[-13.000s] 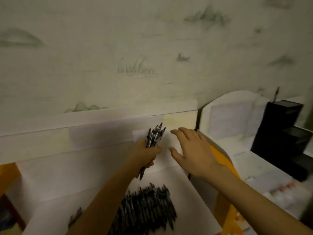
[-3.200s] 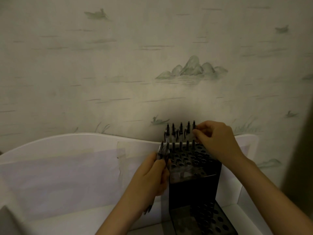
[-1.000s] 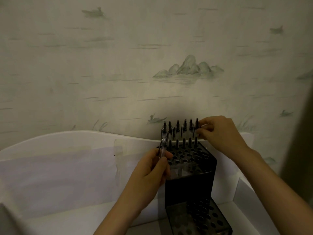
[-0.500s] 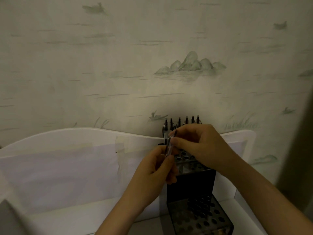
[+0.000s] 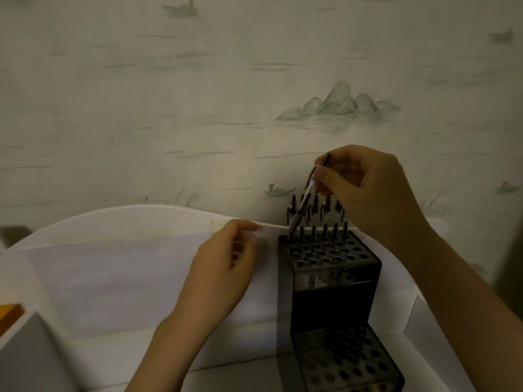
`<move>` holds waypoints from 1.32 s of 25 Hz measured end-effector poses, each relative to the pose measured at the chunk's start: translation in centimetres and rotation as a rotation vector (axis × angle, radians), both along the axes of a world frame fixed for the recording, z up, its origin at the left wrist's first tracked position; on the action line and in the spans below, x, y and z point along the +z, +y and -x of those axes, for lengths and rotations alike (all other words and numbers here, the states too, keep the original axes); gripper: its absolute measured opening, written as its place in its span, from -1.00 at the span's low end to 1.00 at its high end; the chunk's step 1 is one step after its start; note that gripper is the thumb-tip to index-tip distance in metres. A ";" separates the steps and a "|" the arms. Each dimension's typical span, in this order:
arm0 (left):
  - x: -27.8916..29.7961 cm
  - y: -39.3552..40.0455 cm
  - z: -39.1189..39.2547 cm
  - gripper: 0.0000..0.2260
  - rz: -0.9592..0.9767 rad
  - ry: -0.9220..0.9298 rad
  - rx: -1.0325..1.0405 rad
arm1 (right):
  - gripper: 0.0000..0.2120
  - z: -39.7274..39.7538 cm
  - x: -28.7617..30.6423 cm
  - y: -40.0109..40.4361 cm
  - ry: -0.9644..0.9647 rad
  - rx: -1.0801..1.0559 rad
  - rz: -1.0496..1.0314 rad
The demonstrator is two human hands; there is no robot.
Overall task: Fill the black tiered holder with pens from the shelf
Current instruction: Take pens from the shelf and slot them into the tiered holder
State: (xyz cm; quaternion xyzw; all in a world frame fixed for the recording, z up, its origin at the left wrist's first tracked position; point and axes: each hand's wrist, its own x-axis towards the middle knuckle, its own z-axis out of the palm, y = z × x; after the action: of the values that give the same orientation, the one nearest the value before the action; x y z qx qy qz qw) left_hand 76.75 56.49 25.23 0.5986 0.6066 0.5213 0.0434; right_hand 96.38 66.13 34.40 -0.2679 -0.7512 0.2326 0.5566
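Here the right hand sits in the right of centre of the frame, above the black tiered holder, its grip closed on a single pen. The pen is pinched between thumb and fingers near its upper end and slants down to the left, its lower tip meeting the far left corner of the holder's top tier; whether the tip is already inside a hole cannot be told. The left hand hangs just to the left of the holder, in the middle of the frame, fingers loosely curled and the grip holding nothing, apart from the holder's side.

The holder stands in the lower right of the frame against the curved white back panel of a white shelf unit. Its top tier shows a grid of round holes: two rows of pens stand upright at the back, while the rows nearer the camera are open holes. A lower tier steps forward at the bottom right, its holes likewise open.

Behind everything, pale wallpaper fills the upper frame, printed with faint green hills, reeds and small boats. The light is dim.
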 end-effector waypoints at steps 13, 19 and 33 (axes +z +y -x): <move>-0.5 -1.1 0.1 -0.83 0.086 0.078 0.069 | -0.90 2.5 -3.7 1.4 -0.333 -0.070 0.005; -0.7 -1.8 -0.3 -0.83 0.103 0.096 0.103 | -0.77 2.3 -4.6 1.5 -0.353 -0.068 -0.017; -3.5 -11.5 1.3 -0.68 0.275 0.335 0.684 | -0.57 7.9 -10.3 -7.2 -0.497 0.300 -0.341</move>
State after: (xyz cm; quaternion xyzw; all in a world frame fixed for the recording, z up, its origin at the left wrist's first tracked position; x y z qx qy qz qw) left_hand 75.46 44.96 21.74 0.4274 0.8336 0.3149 -0.1527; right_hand 88.50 58.91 24.14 -0.1057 -0.9232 0.1105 0.3526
